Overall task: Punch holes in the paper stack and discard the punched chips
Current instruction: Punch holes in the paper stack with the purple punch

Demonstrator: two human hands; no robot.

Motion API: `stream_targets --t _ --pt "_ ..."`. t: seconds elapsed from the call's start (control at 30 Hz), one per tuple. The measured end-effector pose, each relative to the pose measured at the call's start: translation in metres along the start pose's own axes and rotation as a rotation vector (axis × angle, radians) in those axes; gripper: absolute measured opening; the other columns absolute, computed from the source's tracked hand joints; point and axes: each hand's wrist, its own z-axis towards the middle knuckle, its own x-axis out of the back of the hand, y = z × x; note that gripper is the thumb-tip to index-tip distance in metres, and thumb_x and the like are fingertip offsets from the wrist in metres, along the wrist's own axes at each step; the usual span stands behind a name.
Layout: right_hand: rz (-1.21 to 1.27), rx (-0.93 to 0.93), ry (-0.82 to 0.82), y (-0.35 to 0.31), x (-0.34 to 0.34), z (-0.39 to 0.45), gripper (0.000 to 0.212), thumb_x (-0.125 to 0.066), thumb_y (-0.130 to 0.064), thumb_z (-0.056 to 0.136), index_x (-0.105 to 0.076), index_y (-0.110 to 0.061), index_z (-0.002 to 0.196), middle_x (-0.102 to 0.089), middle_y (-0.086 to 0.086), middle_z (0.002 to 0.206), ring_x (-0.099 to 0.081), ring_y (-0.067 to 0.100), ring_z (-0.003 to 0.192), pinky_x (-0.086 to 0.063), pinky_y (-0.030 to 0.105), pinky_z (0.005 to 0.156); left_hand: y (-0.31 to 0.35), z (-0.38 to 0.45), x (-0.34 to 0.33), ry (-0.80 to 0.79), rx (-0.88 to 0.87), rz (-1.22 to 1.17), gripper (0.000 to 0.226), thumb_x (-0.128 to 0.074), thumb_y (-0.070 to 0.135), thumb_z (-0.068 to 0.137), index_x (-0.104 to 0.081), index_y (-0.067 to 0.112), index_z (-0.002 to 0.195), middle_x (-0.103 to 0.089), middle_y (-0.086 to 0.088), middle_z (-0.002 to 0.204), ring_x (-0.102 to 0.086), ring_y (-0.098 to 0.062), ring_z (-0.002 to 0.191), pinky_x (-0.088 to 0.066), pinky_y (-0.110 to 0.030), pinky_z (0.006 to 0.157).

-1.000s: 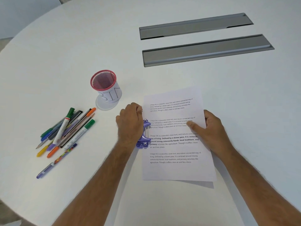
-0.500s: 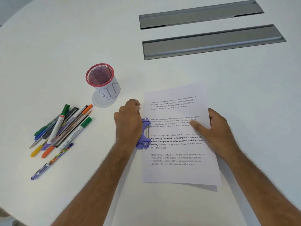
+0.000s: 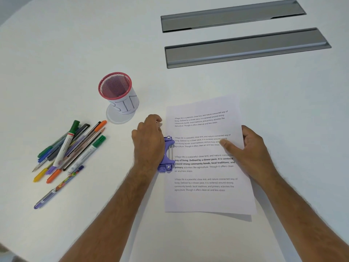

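Observation:
A stack of printed white paper (image 3: 205, 197) lies on the white table in front of me. A purple hole punch (image 3: 167, 156) sits on the stack's left edge at mid-height. My left hand (image 3: 148, 140) lies on top of the punch with fingers curled over it, hiding most of it. My right hand (image 3: 247, 150) holds the stack's right edge, thumb on top of the sheets and fingers around the edge. A red mesh cup (image 3: 118, 93) wrapped in paper marked "BIN" stands upright to the upper left of the punch.
A loose pile of pens and markers (image 3: 69, 150) lies at the left, with one purple pen (image 3: 56, 190) apart below it. Two long grey cable flaps (image 3: 245, 48) are set into the table at the back right.
Both hands, the punch and the paper keep their places relative to one another. Only my view has shifted slightly, so everything sits a little differently in the frame.

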Motion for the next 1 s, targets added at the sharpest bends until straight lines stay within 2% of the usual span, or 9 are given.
stream_targets --t 0.4,0.63,0.73,0.83,1.0 --pt "0.001 0.027 -0.01 0.0 0.002 -0.001 0.022 -0.079 -0.019 0.092 -0.069 -0.019 0.112 -0.081 -0.008 0.105 -0.078 0.013 0.095 -0.063 0.044 0.089 -0.001 0.0 0.001 0.008 -0.029 0.005 0.037 -0.038 -0.005 0.091 -0.057 0.016 0.115 -0.072 -0.001 0.113 -0.042 -0.016 0.087 -0.027 -0.036 0.083" --pt "0.001 0.044 -0.013 0.002 0.002 -0.002 0.023 -0.079 -0.019 0.092 -0.069 -0.019 0.113 -0.081 -0.007 0.106 -0.078 0.015 0.097 -0.061 0.051 0.093 0.0 -0.003 0.002 0.006 -0.045 0.021 0.037 -0.039 -0.004 0.094 -0.057 0.016 0.12 -0.073 -0.004 0.117 -0.055 -0.03 0.097 -0.027 -0.038 0.084" --pt "-0.004 0.054 -0.016 0.001 0.002 -0.002 0.023 -0.079 -0.018 0.091 -0.069 -0.018 0.112 -0.081 -0.007 0.106 -0.078 0.014 0.096 -0.061 0.05 0.093 0.001 -0.003 0.004 -0.003 -0.05 0.025 0.037 -0.04 -0.004 0.093 -0.057 0.015 0.12 -0.073 -0.005 0.117 -0.057 -0.031 0.099 -0.032 -0.042 0.086" --pt "-0.024 0.061 -0.014 -0.001 0.002 -0.004 0.021 -0.079 -0.019 0.092 -0.07 -0.02 0.111 -0.081 -0.008 0.104 -0.078 0.013 0.093 -0.062 0.047 0.091 0.001 -0.004 0.005 0.021 -0.079 0.053 0.038 -0.038 0.001 0.089 -0.059 0.014 0.118 -0.076 -0.004 0.111 -0.062 -0.034 0.096 -0.036 -0.043 0.08" --pt "-0.019 0.072 -0.018 -0.002 0.003 -0.006 0.022 -0.078 -0.018 0.092 -0.07 -0.02 0.113 -0.081 -0.008 0.104 -0.078 0.01 0.092 -0.063 0.038 0.087 0.006 -0.004 0.011 0.02 -0.052 0.015 0.027 -0.045 0.0 0.094 -0.059 0.013 0.114 -0.072 -0.005 0.108 -0.063 -0.032 0.097 -0.039 -0.045 0.083"
